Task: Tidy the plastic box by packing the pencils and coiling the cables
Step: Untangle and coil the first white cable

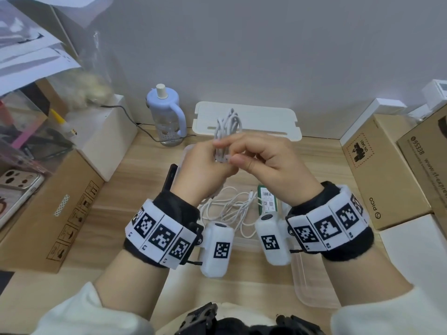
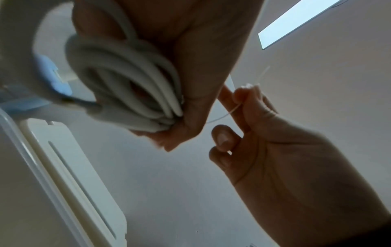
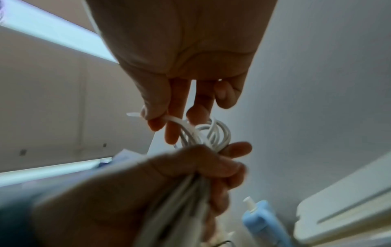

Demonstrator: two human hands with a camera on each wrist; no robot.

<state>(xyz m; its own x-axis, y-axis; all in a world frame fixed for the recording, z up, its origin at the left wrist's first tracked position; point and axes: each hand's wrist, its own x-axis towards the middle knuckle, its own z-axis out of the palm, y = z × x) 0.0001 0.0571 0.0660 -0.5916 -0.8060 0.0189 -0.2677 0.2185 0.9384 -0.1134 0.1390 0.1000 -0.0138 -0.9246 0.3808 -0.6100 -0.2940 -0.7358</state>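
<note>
The left hand (image 1: 205,163) gripped the coiled cable (image 1: 228,124); the right hand (image 1: 263,160) pinched a thin tie (image 3: 135,115). Pull it snug, I think.

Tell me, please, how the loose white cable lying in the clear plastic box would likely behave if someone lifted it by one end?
The loose white cable lies in slack, overlapping loops, so it would probably hang limp and trail. Its loops cross beside the green card, so it may snag. It looks thin and probably light.
</note>
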